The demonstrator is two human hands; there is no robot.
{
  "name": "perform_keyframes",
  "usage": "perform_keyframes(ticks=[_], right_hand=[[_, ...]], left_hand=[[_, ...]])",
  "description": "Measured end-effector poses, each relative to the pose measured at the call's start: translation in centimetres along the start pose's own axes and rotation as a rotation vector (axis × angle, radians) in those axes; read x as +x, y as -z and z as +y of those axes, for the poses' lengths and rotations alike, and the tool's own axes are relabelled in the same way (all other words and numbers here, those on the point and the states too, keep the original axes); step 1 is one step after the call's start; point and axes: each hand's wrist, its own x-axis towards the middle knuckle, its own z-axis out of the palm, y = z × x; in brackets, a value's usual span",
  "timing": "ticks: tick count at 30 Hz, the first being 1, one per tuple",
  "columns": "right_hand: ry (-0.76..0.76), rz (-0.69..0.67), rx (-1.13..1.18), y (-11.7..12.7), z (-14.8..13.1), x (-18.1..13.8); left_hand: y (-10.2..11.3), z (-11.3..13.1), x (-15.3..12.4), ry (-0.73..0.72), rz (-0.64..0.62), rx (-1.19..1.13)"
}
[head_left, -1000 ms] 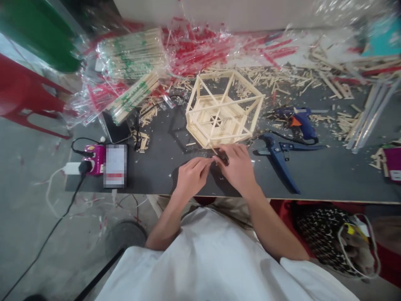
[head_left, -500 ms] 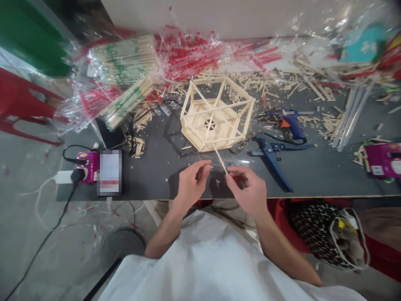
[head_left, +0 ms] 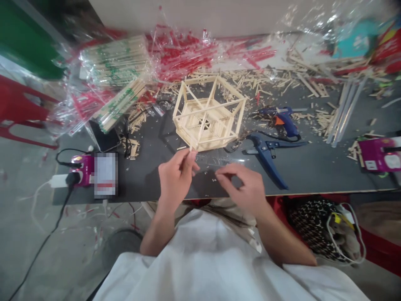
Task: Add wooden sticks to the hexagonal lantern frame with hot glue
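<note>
A hexagonal frame of pale wooden sticks (head_left: 208,113) stands on the dark table (head_left: 313,167), just beyond my hands. My left hand (head_left: 175,177) is closed in a pinch on a thin wooden stick (head_left: 190,149) whose tip reaches the frame's near corner. To its right my right hand (head_left: 244,188) hovers over the table's front edge, its fingertips pressed together and pointing left; motion blur hides whether anything is in them. A clear ruler (head_left: 224,161) lies on the table between the hands and the frame.
A blue glue gun (head_left: 283,119) and a blue cutter (head_left: 266,152) lie right of the frame. Wrapped chopstick bundles (head_left: 115,62) and stick offcuts (head_left: 272,81) cover the back. A purple power strip (head_left: 79,165) sits at the left and a purple box (head_left: 377,154) at the right.
Both hands left the table near the frame's base. The stick passed from my right hand to my left, which moved up toward the frame's corner. My right hand drew back toward the edge.
</note>
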Motion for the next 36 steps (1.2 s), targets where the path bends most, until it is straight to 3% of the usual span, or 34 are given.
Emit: perform_keyframes(ticks=[6, 14, 18, 23, 28, 36], right_hand=[[0.106, 0.101, -0.196, 3.3, 0.1, 5.8], [0.23, -0.077, -0.259, 3.2, 0.9, 12.1], [0.202, -0.218, -0.217, 2.2, 0.7, 14.3], [0.113, -0.365, -0.119, 1.0, 0.9, 15.4], [0.037, -0.345, -0.078, 0.3, 1.1, 15.5], [-0.046, -0.279, -0.027, 0.0, 1.0, 15.5]], left_hand=[[-2.0, 0.2, 1.6, -0.164, 0.211, 0.318], [-3.3, 0.2, 1.2, -0.126, 0.089, 0.381], [-3.2, 0.8, 1.4, -0.056, 0.047, 0.4], [-3.1, 0.7, 1.4, -0.043, 0.012, 0.32], [-3.1, 0.0, 1.6, -0.063, -0.02, 0.285], [-4.4, -0.8, 0.6, -0.144, 0.168, 0.269]])
